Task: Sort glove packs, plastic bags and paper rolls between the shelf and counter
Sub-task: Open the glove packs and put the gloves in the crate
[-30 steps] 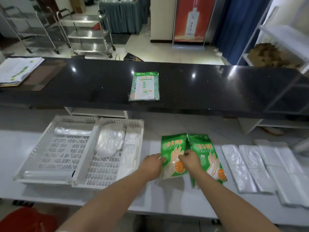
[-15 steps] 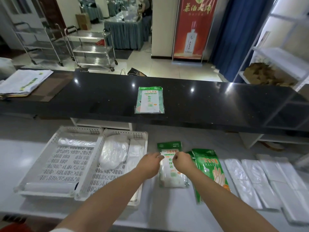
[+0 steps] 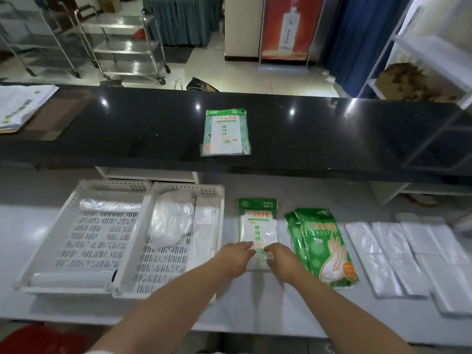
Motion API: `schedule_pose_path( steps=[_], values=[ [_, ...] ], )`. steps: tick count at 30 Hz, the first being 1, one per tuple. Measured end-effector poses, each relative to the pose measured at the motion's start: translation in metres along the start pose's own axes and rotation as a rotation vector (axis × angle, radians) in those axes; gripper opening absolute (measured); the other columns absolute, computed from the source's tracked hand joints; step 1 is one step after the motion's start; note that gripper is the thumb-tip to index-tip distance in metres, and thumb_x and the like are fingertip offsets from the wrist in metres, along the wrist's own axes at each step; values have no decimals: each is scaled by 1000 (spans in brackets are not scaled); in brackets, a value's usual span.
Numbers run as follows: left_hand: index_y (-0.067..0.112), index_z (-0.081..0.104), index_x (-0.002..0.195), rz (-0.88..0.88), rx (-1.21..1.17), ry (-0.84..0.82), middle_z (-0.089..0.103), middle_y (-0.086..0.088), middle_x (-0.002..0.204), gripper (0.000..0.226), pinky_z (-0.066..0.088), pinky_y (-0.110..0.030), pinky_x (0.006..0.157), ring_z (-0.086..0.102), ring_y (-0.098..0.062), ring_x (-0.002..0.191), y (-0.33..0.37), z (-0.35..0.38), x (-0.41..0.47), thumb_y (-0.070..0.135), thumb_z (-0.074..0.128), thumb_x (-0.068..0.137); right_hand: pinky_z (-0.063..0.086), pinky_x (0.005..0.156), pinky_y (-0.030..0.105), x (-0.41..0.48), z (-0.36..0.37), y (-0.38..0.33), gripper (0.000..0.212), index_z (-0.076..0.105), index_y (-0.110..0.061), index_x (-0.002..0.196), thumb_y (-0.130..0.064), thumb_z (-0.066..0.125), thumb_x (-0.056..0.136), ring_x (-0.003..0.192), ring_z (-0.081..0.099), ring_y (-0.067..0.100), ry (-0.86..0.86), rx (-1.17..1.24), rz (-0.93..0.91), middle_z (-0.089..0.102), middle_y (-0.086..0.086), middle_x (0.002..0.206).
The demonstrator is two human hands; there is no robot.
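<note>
Left hand [image 3: 236, 256] and right hand [image 3: 284, 261] touch the pack's [image 3: 258, 226] near end; gripping or pressing, I cannot tell. Best to pinch both corners evenly and lift it flat toward the far pack [image 3: 226, 132] on the worktop [image 3: 127, 129] ahead.

2 arms extended; left hand [image 3: 236, 256], right hand [image 3: 284, 261] palm-down, fingers [image 3: 248, 246] loosely straight.

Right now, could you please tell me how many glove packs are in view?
4: a counter pack, a white-faced pack on the shelf, and two overlapping green packs beside it. Others may hide beneath.
</note>
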State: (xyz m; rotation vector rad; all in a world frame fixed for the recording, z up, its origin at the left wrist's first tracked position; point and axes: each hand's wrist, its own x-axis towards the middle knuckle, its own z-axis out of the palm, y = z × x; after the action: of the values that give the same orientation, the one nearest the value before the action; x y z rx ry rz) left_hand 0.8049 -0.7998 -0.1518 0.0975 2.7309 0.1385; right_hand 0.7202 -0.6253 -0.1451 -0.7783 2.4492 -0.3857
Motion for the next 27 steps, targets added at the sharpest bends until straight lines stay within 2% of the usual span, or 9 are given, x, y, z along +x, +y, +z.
schedule_pose_path(
  steps=[4, 8, 11, 13, 17, 22, 24, 27],
  values=[
    [16, 31, 155, 26, 38, -70, 12, -8, 167, 60, 36, -44, 114, 25, -28, 149, 5, 6, 4, 16, 51, 98, 46, 98, 33, -2, 14, 9, 41, 57, -18, 134, -22, 59, 93, 116, 59, 24, 27, -10, -15, 53, 1, 135],
    [16, 33, 154, 46, 58, -80, 12, -7, 167, 58, 37, -46, 113, 25, -29, 149, 8, 3, 7, 17, 50, 99, 49, 89, 37, -6, 20, 15, 35, 63, -21, 126, -26, 57, 92, 107, 61, 24, 38, -78, -34, 59, 1, 118],
    [16, 31, 154, 34, 57, -88, 12, -7, 167, 60, 37, -47, 112, 26, -30, 147, 10, 5, 6, 17, 52, 98, 46, 85, 37, -11, 28, 22, 32, 64, -25, 121, -28, 55, 90, 106, 58, 25, 49, -151, -47, 61, 0, 111],
    [17, 30, 154, 26, 52, -89, 11, -6, 167, 62, 38, -46, 112, 26, -29, 147, 10, 7, 6, 17, 53, 97, 43, 89, 37, -15, 35, 27, 35, 63, -25, 124, -27, 58, 90, 112, 55, 26, 87, -163, -59, 60, 0, 117],
    [18, 29, 155, 25, 30, -90, 11, -5, 167, 62, 39, -45, 110, 26, -30, 146, 10, 8, 5, 15, 52, 97, 39, 105, 37, -16, 40, 33, 50, 54, -20, 139, -22, 64, 90, 131, 44, 26, 131, -73, -44, 44, 2, 146],
    [18, 30, 154, 9, 9, -104, 12, -4, 167, 61, 41, -45, 107, 27, -29, 145, 12, 9, 3, 14, 52, 96, 36, 103, 36, -14, 36, 30, 55, 43, -26, 147, -29, 58, 94, 129, 47, 22, 107, -90, 0, 45, -3, 143],
    [18, 30, 154, 3, 4, -104, 12, -4, 167, 62, 41, -45, 108, 28, -29, 145, 13, 9, 3, 14, 52, 96, 35, 101, 37, -13, 34, 29, 47, 48, -27, 143, -31, 54, 97, 125, 48, 21, 104, -121, 11, 53, -4, 135],
    [19, 30, 154, -8, -3, -115, 13, -2, 167, 60, 40, -44, 110, 28, -28, 144, 16, 6, 2, 15, 49, 97, 34, 93, 38, -15, 31, 28, 25, 67, -27, 116, -27, 50, 98, 114, 53, 21, 143, -168, -25, 62, -5, 114]
  ],
)
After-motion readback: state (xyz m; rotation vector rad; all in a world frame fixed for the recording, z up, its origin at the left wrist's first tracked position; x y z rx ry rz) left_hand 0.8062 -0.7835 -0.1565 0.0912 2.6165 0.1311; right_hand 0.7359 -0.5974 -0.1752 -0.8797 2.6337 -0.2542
